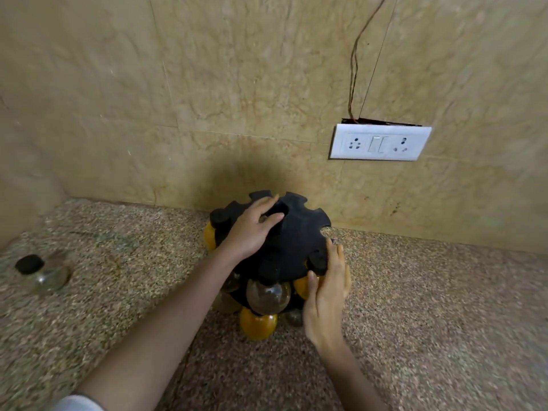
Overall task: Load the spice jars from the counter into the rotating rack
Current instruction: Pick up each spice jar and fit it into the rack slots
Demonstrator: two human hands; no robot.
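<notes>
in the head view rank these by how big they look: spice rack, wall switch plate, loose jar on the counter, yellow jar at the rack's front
1. spice rack
2. switch plate
3. loose jar and yellow jar: look about alike, so not ranked

1 head-worn wide-angle view, angled forward and down, close above the table (444,307) toward the wall (237,84).

The black round plastic rotating rack (296,235) stands upright on the speckled stone tabletop (118,307) close to the wall, its top disc cut with rounded notches around the rim. Round glass jars sit in it in tiers — a clear front jar (268,295), a yellow-filled lower jar (257,325) beneath it, a yellow left jar (209,236) and a yellow right jar (300,286). A loose clear black-capped jar (44,275) sits on the tabletop, well apart to the left.
</notes>
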